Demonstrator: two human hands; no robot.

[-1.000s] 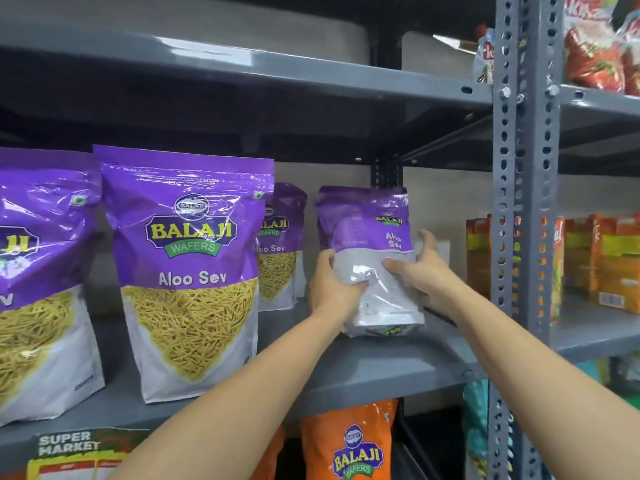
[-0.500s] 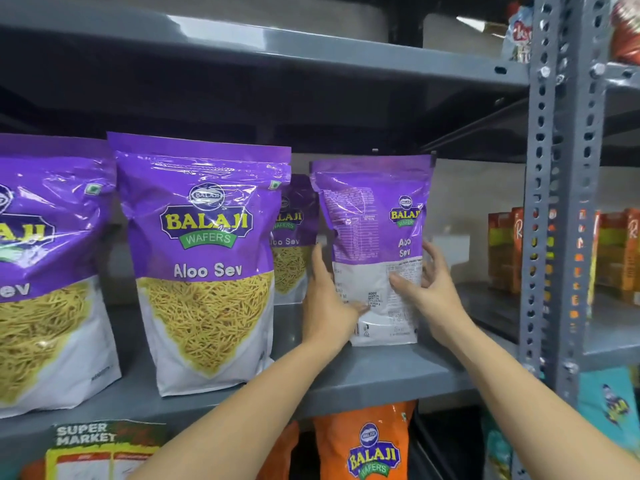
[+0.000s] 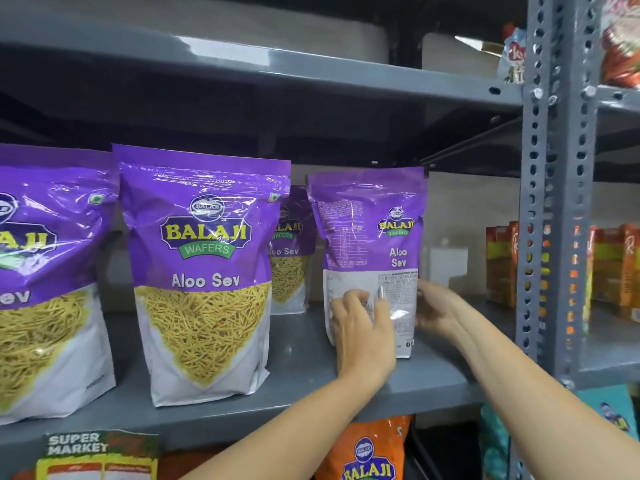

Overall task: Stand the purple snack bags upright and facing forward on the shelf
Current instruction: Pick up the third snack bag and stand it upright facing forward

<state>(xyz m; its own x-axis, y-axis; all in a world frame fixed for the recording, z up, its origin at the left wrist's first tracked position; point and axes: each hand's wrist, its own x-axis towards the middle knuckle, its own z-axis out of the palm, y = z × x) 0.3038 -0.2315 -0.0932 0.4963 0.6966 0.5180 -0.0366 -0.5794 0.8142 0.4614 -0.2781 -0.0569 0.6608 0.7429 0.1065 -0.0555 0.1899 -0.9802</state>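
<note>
A purple Aloo Sev bag [image 3: 372,237] stands upright on the grey shelf [image 3: 301,382], its printed back side towards me. My left hand [image 3: 363,334] lies on its lower front and my right hand [image 3: 438,306] holds its right edge. Two more purple bags stand upright with their fronts forward: one in the middle [image 3: 204,271] and one at the far left [image 3: 45,282]. A third purple bag [image 3: 289,251] stands further back, partly hidden between them.
A grey perforated upright post [image 3: 554,202] bounds the shelf on the right. Orange cartons [image 3: 500,265] stand beyond it. An orange Balaji bag [image 3: 372,452] sits on the shelf below, and a supermarket label [image 3: 97,452] hangs at the shelf's front edge.
The bag went from tilted and lifted to standing upright on the shelf, back side out. My left hand slid onto its lower front; my right hand moved to its right edge.
</note>
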